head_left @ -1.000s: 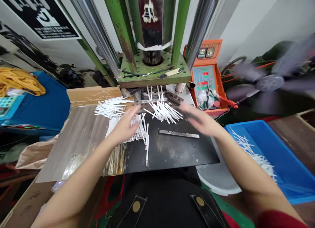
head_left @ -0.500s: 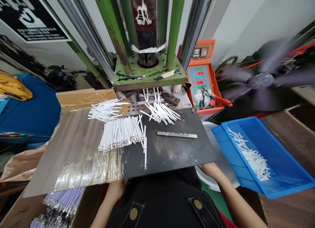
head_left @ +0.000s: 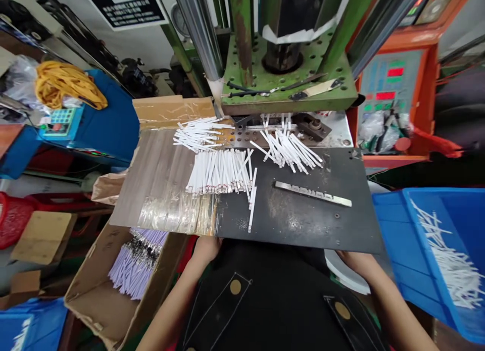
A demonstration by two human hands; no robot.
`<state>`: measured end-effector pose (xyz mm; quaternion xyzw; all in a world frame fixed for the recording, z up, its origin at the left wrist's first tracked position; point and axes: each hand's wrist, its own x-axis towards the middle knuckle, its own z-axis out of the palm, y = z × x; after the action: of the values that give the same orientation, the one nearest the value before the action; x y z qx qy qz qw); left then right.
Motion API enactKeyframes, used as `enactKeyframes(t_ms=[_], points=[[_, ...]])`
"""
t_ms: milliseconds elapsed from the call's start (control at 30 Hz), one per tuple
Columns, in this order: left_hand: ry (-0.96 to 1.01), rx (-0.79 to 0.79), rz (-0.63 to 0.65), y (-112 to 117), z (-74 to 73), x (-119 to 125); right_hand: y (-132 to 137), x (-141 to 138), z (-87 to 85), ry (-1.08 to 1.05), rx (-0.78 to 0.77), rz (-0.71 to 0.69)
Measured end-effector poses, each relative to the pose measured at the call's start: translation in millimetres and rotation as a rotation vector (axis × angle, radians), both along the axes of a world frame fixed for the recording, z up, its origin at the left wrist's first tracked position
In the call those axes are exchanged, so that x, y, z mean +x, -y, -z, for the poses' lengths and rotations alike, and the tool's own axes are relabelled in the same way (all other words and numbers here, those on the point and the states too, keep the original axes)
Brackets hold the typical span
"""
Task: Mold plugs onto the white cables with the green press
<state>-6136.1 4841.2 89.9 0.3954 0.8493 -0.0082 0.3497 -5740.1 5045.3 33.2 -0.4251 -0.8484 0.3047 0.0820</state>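
Left hand [head_left: 205,250] and right hand [head_left: 354,264] at the near edge of a black plate [head_left: 299,224], fingers hidden by it, their state indeterminate; white strips [head_left: 220,173] lie ahead of the left fingers, a blue bin [head_left: 394,235] right of the right fingers, and a green press [head_left: 288,83] beyond.

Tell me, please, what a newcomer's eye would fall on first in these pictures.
The green press towers over the top centre, with its orange control panel lit up to its right. Below it, white strips lie in loose piles on a black metal plate. At the right edge, a blue bin holds more strips.
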Motion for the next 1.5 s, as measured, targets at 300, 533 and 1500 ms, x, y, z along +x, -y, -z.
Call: enactKeyframes(t_ms=[300,533,1500], points=[[0.103,0.466,0.267,-58.7,-98.5,28.2,-18.3,-58.1,-114.7,-0.209,0.144,-0.048],[-0.030,0.530,0.185,-100.6,-66.8,39.2,-55.7,-99.6,-79.5,-0.141,0.526,-0.112],[-0.324,0.879,0.803,-100.9,-51.6,1.4,-25.8,-98.3,-117.2,-0.546,0.251,0.226]])
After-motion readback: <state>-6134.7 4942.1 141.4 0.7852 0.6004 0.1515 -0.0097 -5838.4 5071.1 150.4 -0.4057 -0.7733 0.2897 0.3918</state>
